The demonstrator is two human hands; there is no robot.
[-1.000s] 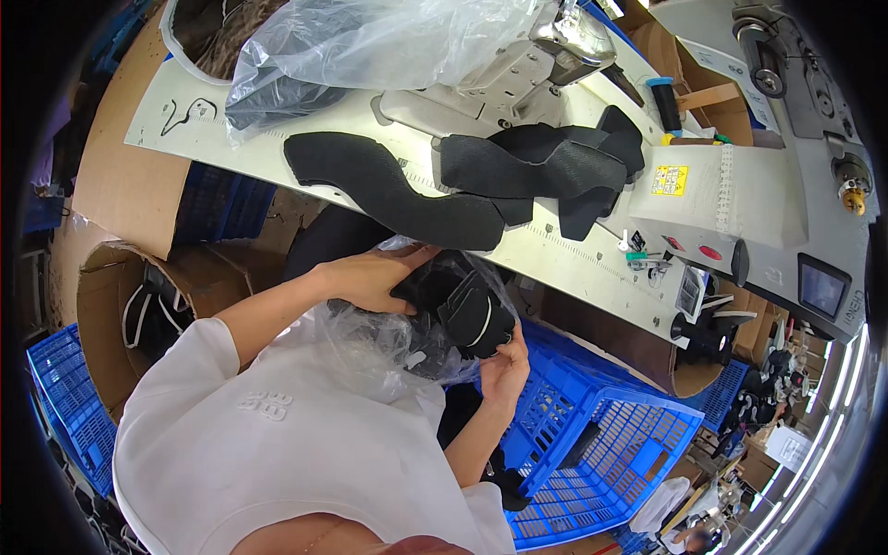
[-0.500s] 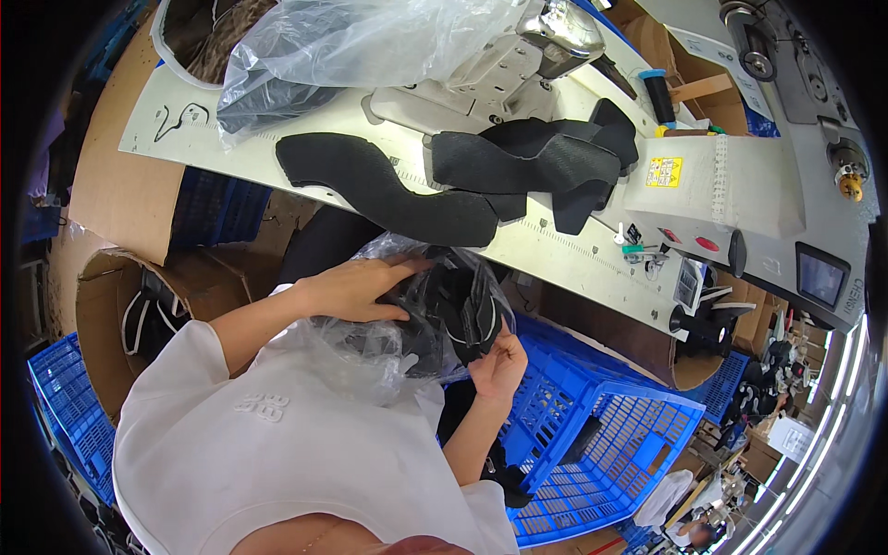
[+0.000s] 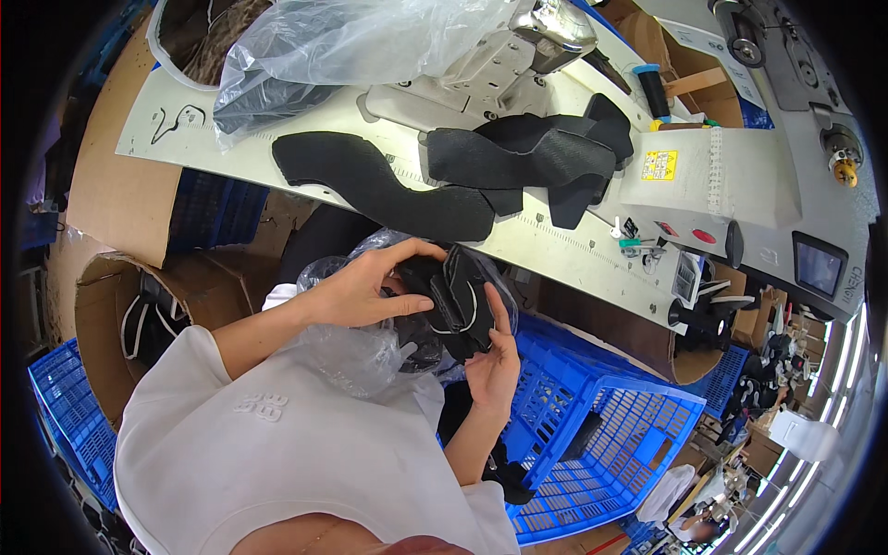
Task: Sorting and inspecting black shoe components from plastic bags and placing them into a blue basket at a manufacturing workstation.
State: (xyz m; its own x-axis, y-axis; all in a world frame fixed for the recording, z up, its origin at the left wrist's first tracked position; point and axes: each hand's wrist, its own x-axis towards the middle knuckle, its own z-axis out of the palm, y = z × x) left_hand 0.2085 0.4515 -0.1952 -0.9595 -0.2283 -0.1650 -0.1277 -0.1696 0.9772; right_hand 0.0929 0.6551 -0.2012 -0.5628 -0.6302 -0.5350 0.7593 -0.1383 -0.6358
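A folded stack of black fabric pieces (image 3: pixel 455 301), with a thin white edge showing, is held over my lap between both hands. From the left, my left hand (image 3: pixel 375 285) grips the stack, thumb on top and fingers around its far side. My right hand (image 3: pixel 493 363) holds the stack's right side with the fingers along its edge. Under the stack a clear plastic bag (image 3: pixel 356 356) lies crumpled on my lap. Beyond my hands, curved black fabric pieces (image 3: pixel 379 185) lie on the white sewing table (image 3: pixel 555 242), one overhanging its near edge.
A sewing machine (image 3: pixel 462 88) stands on the table beside a large clear plastic bag (image 3: pixel 333 46). Blue crates (image 3: pixel 601 444) sit on my right. An open cardboard box (image 3: pixel 102 314) with black pieces stands on my left. A thread spool (image 3: pixel 653 92) is at the far right.
The black stack has come up out of the plastic bag and is now more in view. My left hand has moved right onto it, and my right hand's fingers have straightened along it.
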